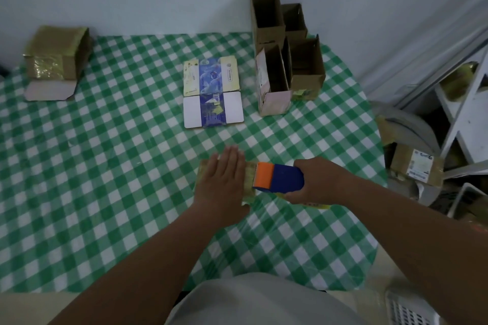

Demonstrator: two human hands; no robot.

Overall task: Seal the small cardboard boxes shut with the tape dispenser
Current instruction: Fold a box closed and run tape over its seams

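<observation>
Left hand (221, 179) flat on box (249, 187)

Small box (249, 185) mostly hidden under left hand (224, 179), print on flattened carton (211, 79) perhaps too blurred to read

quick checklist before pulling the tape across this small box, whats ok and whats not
1. Box held down: ok. The left hand lies flat, fingers straight, on the small box.
2. Dispenser gripped: ok. The right hand holds the tape dispenser by its blue body.
3. Dispenser at the box: ok. Its orange end sits at the box's right edge.
4. Tape stuck to the box: cannot tell, the contact is hidden.
5. Flaps closed: cannot tell, the left hand covers the top.
6. Path clear: not ok. The left hand lies in the dispenser's way across the top.
</observation>
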